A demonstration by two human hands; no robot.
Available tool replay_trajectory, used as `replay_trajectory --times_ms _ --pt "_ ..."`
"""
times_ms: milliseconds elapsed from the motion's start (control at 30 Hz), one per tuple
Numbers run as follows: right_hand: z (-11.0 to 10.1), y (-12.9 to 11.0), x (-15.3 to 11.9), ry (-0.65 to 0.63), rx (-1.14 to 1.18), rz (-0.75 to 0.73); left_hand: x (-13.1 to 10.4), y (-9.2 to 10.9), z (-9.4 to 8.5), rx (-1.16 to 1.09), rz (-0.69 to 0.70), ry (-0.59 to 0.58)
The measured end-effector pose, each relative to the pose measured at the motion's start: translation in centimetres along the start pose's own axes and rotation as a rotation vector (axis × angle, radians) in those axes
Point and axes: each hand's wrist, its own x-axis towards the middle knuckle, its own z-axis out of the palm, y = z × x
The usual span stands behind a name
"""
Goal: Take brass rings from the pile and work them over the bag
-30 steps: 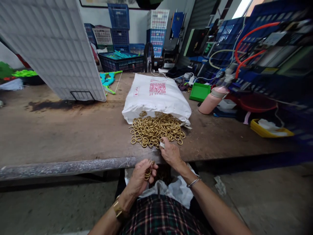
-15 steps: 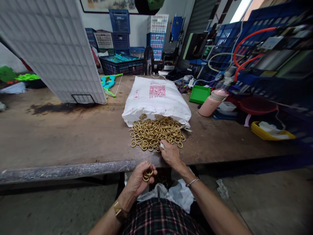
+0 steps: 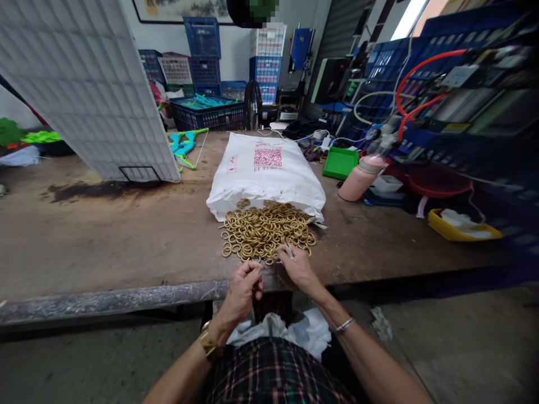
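Many brass-coloured rings (image 3: 265, 230) lie heaped on the brown table, spilling from the mouth of a white sack (image 3: 265, 168) with red print. My right hand (image 3: 298, 266) is closed at the front right of the heap, gripping a small metallic tool (image 3: 288, 250) that points up between its fingers. My left hand (image 3: 244, 292) is at the table's front edge, left of my right hand, with its fingers curled closed. What it holds is hidden by the fingers. The two hands are a little apart.
A white ribbed panel (image 3: 113, 95) stands at the left on the table (image 3: 84, 241). Behind it rests a blue and green toy bow (image 3: 185, 147). To the right are a green tray (image 3: 341, 163), a pink bottle (image 3: 360, 180) and a yellow tray (image 3: 458, 229).
My left hand has moved up toward the heap and turned, so the rings seen in its palm before are now out of sight. My right hand stays by the heap.
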Motion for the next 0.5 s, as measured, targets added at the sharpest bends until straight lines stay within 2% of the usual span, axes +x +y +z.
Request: replay_trajectory --times_ms 100,233,400,500 --pt "0.2 -0.4 -0.5 -0.066 0.159 0.085 0.2 0.2 0.2 0.321 0.202 0.066" --pt "0.2 -1.5 -1.4 -0.160 0.343 0.255 0.3 0.6 0.1 0.541 0.436 0.033" --pt "0.1 -2.6 -2.0 -0.321 0.498 0.422 0.4 1.0 -0.1 0.578 0.424 -0.055" --pt "0.3 -2.6 -2.1 -0.329 0.488 0.419 0.2 1.0 -0.1 0.597 0.396 -0.055"
